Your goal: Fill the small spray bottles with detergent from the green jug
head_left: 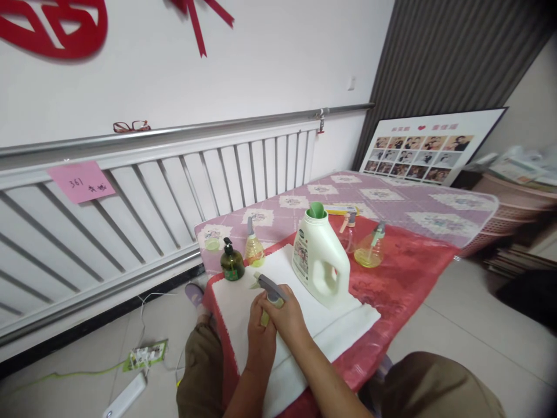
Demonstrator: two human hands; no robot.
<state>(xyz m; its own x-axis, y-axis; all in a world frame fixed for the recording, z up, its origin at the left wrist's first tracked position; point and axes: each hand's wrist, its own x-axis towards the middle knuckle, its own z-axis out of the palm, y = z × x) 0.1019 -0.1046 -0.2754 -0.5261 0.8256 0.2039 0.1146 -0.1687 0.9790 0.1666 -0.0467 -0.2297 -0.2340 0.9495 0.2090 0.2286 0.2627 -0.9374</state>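
Note:
A small spray bottle (270,287) with a grey trigger head is between my two hands, over a white cloth (237,305). My left hand (260,325) wraps round its yellowish lower part. Higher up, at the neck and trigger head, my right hand (287,313) grips it; much of the bottle is hidden by fingers. A large pale-green detergent jug (319,255) stands upright just beyond, a green piece (317,209) sitting in its mouth. To the left are a dark green pump bottle (232,262) and another spray bottle (255,249) with yellow liquid.
Right of the jug, a clear spray bottle (369,251) and a pinkish spray bottle (347,235) stand on red plastic sheeting (404,264). A small lid-like disc (212,243) lies on the patterned tablecloth (291,202). Behind is a white radiator (174,191); cables and a power strip (126,396) lie on the floor.

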